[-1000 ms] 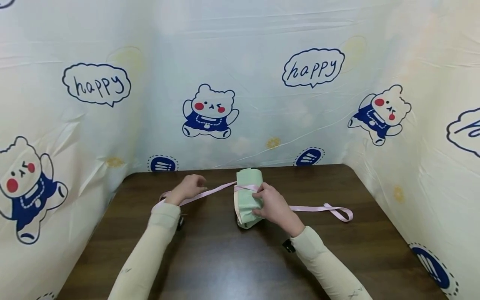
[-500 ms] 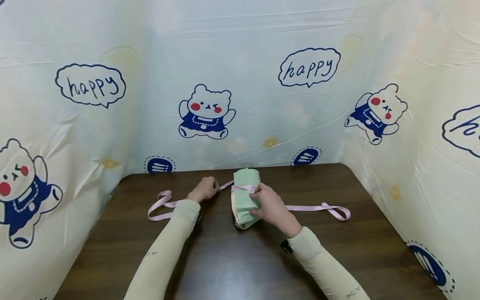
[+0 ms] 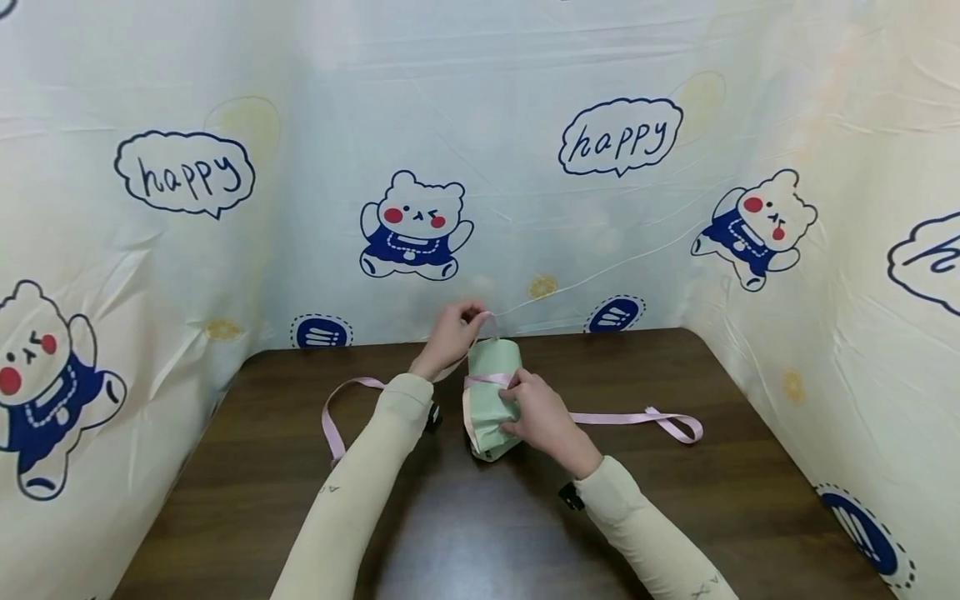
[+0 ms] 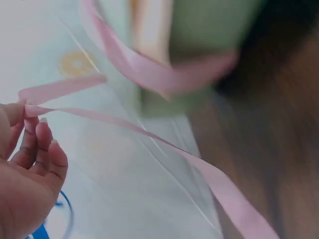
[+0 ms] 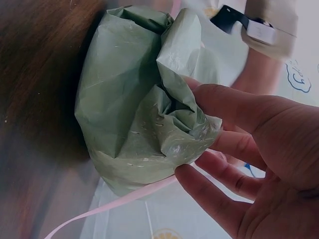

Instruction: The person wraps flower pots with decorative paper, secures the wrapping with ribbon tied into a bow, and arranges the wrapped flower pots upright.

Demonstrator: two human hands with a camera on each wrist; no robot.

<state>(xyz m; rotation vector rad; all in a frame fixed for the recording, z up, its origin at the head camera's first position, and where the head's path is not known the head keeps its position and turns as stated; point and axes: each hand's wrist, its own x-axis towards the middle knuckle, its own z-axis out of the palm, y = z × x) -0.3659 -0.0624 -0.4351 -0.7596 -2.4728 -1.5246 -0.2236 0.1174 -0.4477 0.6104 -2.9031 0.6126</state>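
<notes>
Now | long pink cloth ribbon [image 3: 327, 421], pinched by left hand [image 3: 450, 333], has been raised beyond oblong green crinkled-paper bundle [image 3: 487, 408] | bundle, frame centre, gripped by right hand [image 3: 543, 417] | winding judged under way

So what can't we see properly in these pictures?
What's inside the green wrapping: every view, the wrapping covers it.
The end of the pink ribbon on the left: head view, seemingly behind the left sleeve.
Marks on the right sleeve: head view, too small to read.
The wrapping's details: left wrist view, blurred and cut off by the top edge.
</notes>
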